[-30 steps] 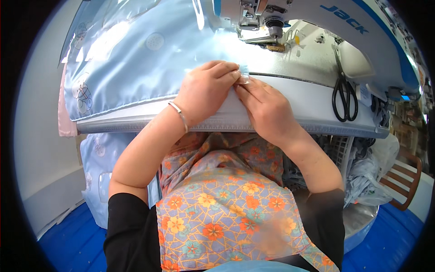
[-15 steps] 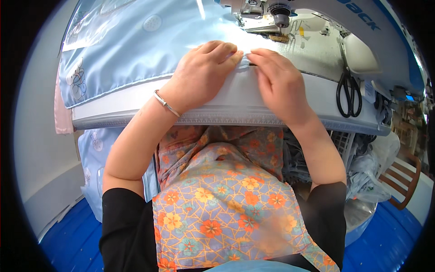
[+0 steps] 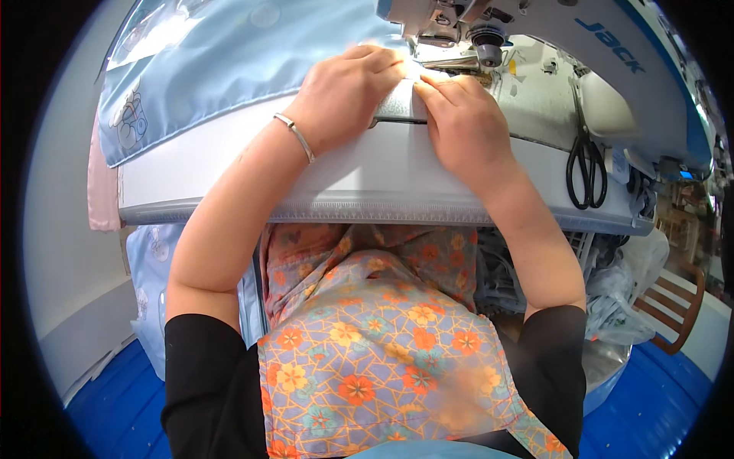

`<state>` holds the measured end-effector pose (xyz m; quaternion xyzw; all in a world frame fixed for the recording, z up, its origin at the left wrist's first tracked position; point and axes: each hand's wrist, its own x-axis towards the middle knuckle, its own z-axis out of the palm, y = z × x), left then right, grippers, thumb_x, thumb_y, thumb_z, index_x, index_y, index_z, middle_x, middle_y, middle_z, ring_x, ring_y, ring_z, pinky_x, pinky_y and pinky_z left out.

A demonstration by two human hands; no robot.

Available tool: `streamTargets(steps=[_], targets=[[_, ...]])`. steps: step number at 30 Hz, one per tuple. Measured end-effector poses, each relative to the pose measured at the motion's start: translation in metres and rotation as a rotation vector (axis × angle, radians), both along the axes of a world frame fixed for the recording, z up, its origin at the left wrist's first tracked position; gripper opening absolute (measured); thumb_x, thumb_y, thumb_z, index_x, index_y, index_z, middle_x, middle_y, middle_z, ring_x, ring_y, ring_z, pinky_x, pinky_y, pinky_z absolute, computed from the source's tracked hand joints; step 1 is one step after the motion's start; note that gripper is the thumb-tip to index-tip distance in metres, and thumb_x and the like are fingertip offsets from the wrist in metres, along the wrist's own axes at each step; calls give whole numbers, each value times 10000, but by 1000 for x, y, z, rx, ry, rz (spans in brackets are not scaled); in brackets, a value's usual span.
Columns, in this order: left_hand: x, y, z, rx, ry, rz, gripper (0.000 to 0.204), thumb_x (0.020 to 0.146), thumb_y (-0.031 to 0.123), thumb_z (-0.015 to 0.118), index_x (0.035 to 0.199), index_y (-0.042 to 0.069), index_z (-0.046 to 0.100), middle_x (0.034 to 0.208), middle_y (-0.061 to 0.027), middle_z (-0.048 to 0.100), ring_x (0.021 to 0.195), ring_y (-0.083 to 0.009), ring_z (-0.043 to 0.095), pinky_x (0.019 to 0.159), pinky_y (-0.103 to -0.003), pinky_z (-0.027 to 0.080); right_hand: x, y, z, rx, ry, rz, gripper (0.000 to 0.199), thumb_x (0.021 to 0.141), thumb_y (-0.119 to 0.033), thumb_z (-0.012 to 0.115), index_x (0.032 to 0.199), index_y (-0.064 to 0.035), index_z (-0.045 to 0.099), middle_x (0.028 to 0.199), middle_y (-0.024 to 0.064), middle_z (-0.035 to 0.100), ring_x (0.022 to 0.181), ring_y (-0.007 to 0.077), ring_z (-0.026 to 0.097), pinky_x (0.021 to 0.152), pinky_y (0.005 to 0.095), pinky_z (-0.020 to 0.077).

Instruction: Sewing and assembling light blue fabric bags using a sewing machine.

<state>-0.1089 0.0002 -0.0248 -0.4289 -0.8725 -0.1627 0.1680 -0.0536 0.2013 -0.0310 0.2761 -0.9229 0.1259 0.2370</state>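
Note:
Light blue fabric (image 3: 222, 84) with a printed figure in its corner spreads over the left of the sewing table. My left hand (image 3: 348, 96), a silver bangle on its wrist, is closed on the fabric's right end by the needle area. Close beside it, my right hand (image 3: 466, 122) pinches the same end, its fingertips almost touching the left ones. The bit of cloth between the fingers is small and washed out by bright light. Just beyond my hands stands the sewing machine (image 3: 612, 46), its needle and presser foot partly hidden.
Black scissors (image 3: 586, 172) lie on the table at the right. A clear ruler strip (image 3: 397, 211) runs along the table's front edge. Pink cloth (image 3: 104, 187) hangs off the left end. Plastic bags (image 3: 623, 283) and a wooden chair (image 3: 677, 306) are at the lower right.
Both hands have moved a little farther from me, toward the needle area, carrying the fabric's end along. The metal plate's near edge now shows between them. The view has shifted slightly.

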Motion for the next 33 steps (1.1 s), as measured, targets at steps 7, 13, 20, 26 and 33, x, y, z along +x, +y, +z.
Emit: streamTargets(steps=[7,13,20,26,33], targets=[[-16,-79,19,-221,-60,136,552,794,83,568,1332,-5,483,1405,-216,469,1289,-361,456,1103,-425,352,1,4,-3,-35,11,19,259,809,-31,630,1066,-30,666,1048,76,673,933,242,601,865,353,502],[-23,-298,7,-409,-164,722,582,798,-22,495,1373,62,476,1419,-148,474,1251,-363,487,1070,-425,389,4,0,3,-48,-2,16,262,813,-28,629,1074,-26,657,1064,84,671,959,248,603,876,351,499],[-29,-323,1,-582,51,737,369,824,-48,503,1160,66,604,1114,-137,658,987,-350,625,840,-439,505,4,4,-4,-73,12,-5,255,811,-26,628,1065,-33,652,1096,89,659,968,259,600,886,362,496],[31,-314,14,-732,-44,532,102,806,2,497,875,39,562,832,-150,616,788,-349,617,686,-452,500,6,0,-5,-174,21,73,298,797,-28,632,1095,-43,645,1114,109,646,1052,288,595,921,396,494],[197,-168,59,-805,-658,-155,67,730,106,601,775,56,606,764,-124,621,730,-297,639,656,-403,514,73,-67,6,-276,65,413,431,800,-44,604,1227,-108,613,1358,149,521,1268,283,496,1127,415,316]])
